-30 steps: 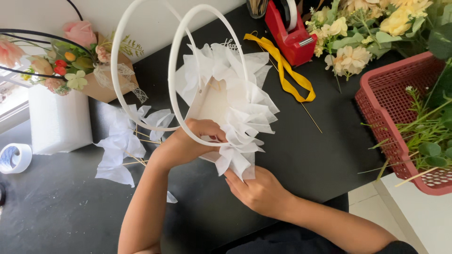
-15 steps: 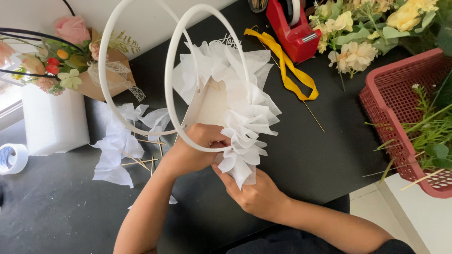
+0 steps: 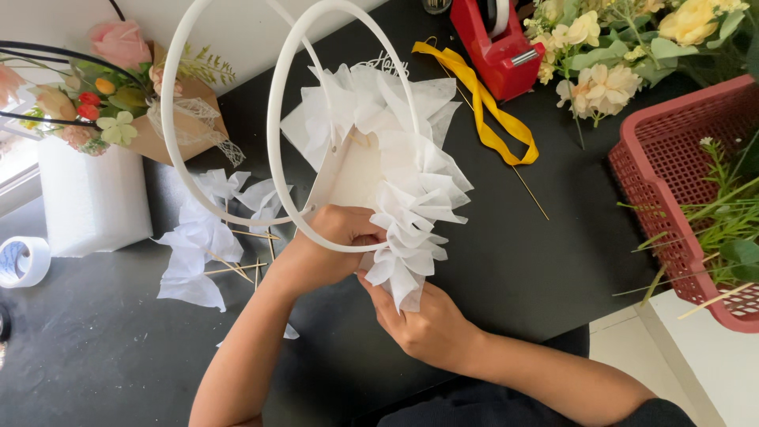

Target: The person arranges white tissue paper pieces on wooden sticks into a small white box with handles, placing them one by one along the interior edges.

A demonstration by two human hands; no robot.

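Left hand (image 3: 328, 249) clamped on white hoop basket (image 3: 360, 170) to steady it near black table (image 3: 490, 237) front edge, right hand (image 3: 423, 324) pinching tissue ruffle (image 3: 411, 237) against cream wall.

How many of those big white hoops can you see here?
2. One white hoop stands in front, crossing the left hand and the ruffled white paper. The other hoop stands just behind it, to the left. None seems hidden.

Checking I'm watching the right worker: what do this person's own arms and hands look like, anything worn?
Both forearms are bare. The left hand and right hand show no gloves, rings or watch. A dark sleeve starts high on the right arm.
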